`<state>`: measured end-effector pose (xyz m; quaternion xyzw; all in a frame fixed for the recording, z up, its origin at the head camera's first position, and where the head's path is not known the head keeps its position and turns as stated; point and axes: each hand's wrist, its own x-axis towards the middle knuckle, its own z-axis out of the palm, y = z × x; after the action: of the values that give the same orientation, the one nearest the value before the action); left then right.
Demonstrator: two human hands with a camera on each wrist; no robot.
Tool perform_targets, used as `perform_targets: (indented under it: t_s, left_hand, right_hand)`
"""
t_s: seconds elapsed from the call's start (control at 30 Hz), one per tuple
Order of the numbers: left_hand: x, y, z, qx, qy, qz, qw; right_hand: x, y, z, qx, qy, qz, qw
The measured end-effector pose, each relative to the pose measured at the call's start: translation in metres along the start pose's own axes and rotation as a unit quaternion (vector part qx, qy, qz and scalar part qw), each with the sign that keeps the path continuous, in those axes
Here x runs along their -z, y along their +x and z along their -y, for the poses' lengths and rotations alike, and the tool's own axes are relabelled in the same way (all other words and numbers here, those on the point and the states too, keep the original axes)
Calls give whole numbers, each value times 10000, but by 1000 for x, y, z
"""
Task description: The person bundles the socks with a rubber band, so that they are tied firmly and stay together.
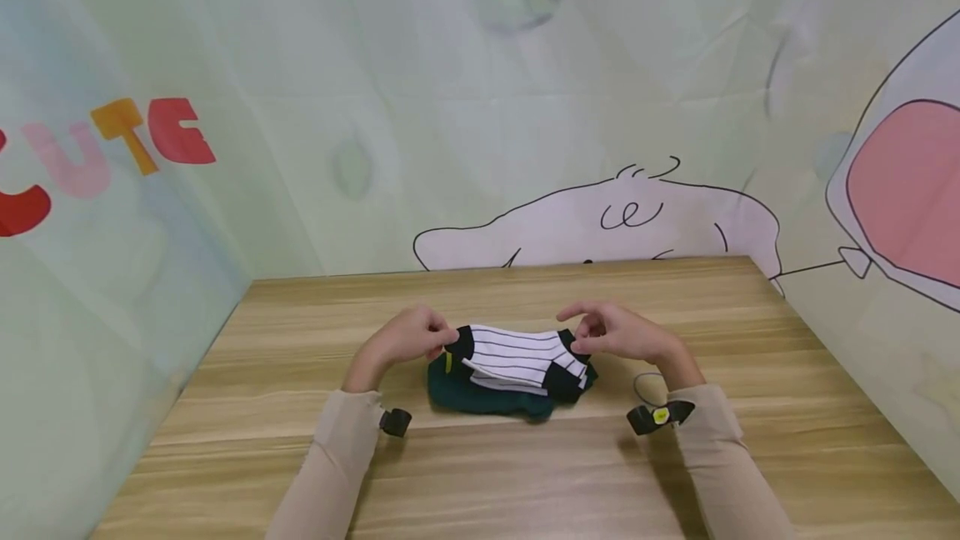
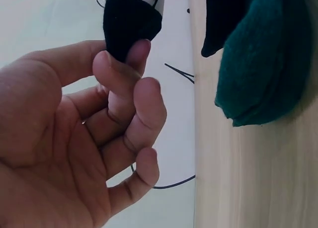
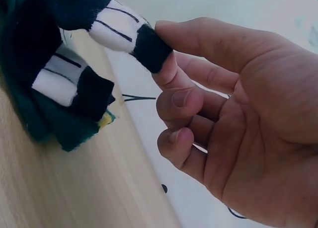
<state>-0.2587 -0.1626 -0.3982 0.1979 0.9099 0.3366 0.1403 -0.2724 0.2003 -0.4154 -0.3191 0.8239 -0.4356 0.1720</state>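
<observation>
A white sock with thin black stripes, black toe, heel and cuff is stretched sideways between the two hands. My left hand pinches its black toe between thumb and fingers. At the other end, my right hand pinches the black cuff with thumb and index finger; the other fingers curl loosely. Below lies a second striped sock, apart from the held one in the right wrist view. It rests on dark green socks, with a yellow patch at one edge; how many is hidden.
The wood-grain table carries the sock pile near its middle. A printed cloth with cartoon drawings hangs behind and along both sides. Black straps sit at both wrists, and a thin cord loop hangs by the right one.
</observation>
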Motion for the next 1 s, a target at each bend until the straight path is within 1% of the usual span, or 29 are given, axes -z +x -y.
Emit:
perform_targets:
  t_s: [0.17,0.4,0.5,0.63,0.77,0.87,1.0]
  left_hand:
    - [-3,3,1,192,-50,130,9997]
    - [-5,4,1,281,73,282,9992]
    - [-5,4,0,217,110,343,9991]
    - [-5,4,0,75,-30,360,9993]
    - [-7,5,1,99,-173,309,9993]
    - [-7,5,2,139,-169,288,9993]
    - [-7,5,3,112,-130,350,9992]
  right_hand:
    - [-1,1,-3,22,32,76,10000]
    - [-2,1,-6,-55,30,132,9999]
    - [-2,0,-6,-124,38,169,9998]
    - [-2,1,-8,-214,53,209,9995]
    - [-1,0,-10,-189,69,243,9995]
    - [-1,-1,-12,-122,86,251,9996]
    - [-1,-1,-15,-53,138,278,9995]
